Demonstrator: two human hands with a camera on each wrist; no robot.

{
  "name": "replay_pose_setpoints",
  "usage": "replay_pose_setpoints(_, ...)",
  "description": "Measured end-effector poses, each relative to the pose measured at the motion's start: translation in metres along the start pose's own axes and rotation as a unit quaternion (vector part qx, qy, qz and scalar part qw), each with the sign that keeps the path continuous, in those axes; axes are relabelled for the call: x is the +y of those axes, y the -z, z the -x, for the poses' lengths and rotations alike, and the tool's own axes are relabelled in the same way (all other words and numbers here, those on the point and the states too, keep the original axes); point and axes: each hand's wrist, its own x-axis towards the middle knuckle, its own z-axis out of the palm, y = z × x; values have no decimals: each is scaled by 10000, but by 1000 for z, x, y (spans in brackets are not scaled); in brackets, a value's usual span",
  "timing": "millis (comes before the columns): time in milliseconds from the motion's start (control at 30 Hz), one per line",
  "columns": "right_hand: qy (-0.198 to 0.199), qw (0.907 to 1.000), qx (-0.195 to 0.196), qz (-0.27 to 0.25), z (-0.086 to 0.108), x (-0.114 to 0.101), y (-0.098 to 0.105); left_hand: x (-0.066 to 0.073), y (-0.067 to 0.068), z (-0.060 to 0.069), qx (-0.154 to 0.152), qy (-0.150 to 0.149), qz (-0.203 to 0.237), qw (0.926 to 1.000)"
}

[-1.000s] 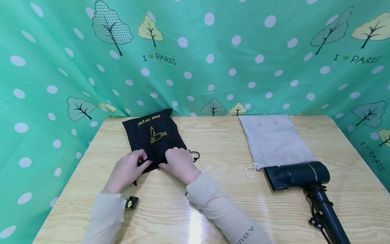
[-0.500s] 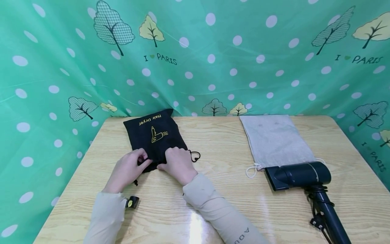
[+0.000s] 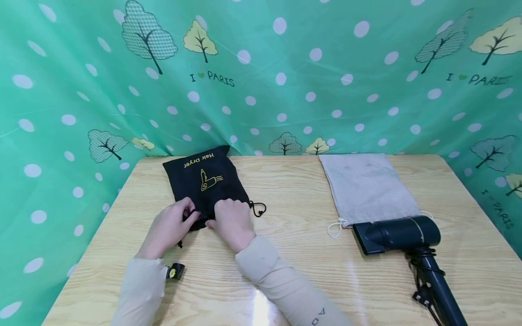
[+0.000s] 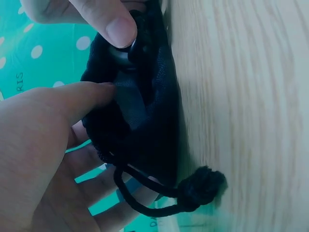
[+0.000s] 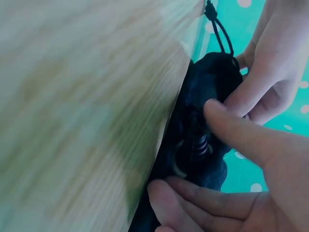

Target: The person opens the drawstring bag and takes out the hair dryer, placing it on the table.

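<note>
A black drawstring bag (image 3: 208, 181) with yellow "Hair Dryer" lettering lies on the table, its mouth toward the person. My left hand (image 3: 169, 226) grips the left side of the mouth, the thumb at its upper rim. My right hand (image 3: 234, 222) is at the right side of the mouth; in the right wrist view its thumb and fingers (image 5: 207, 203) spread around the bag's opening. Inside the opening shows a dark ribbed piece (image 5: 199, 147), partly hidden by cloth. A knotted black cord (image 4: 200, 188) hangs from the bag's left end.
On the right, a grey cloth bag (image 3: 367, 190) with white cords lies flat on the table (image 3: 293, 253). A dark hair dryer (image 3: 399, 233), its cord wrapped at the handle, lies against that bag's near edge. A green patterned curtain (image 3: 265, 113) stands behind.
My right hand has shifted slightly to the left along the black bag's mouth. My left hand has kept its grip, and the bag has hardly moved.
</note>
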Motion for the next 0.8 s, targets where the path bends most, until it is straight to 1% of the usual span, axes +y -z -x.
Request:
replay_pose_setpoints(133,-85,9998,-52,165,2,-7,1,-3,1,0,-10,-7,-4,10000)
replay_pose_setpoints(233,-175,9995,-84,241,2,-8,1,-3,2,0,-67,15,20,10000)
replay_pose_setpoints(500,-304,9993,-182,128,2,-8,-4,-1,1,3,-64,33,-9,10000)
replay_pose_setpoints(700,-412,9989,-82,203,0,-8,-7,0,0,1,-12,-24,55,10000)
replay_pose_setpoints(800,-434,9988,-100,180,-1,-8,-7,0,1,0,2,-51,80,10000)
